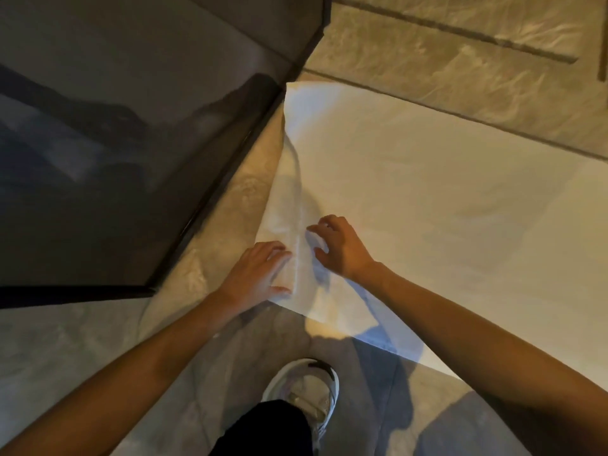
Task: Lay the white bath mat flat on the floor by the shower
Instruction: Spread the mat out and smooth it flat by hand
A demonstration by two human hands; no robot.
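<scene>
The white bath mat (427, 199) lies spread over the tiled floor, right of the dark glass shower enclosure (115, 153). Its left edge is folded and rumpled in a long ridge running toward me. My left hand (260, 274) rests flat on that folded strip near the mat's near-left corner, fingers spread. My right hand (339, 248) sits just right of the ridge, fingers curled and pressing into the cloth. Neither hand lifts the mat off the floor.
The shower's black frame (210, 205) runs diagonally beside the mat, with a strip of beige tile (237, 199) between them. My white shoe (306, 390) and dark trouser leg stand on the grey tile just below the mat's near edge. Marbled tiles (460, 54) lie beyond.
</scene>
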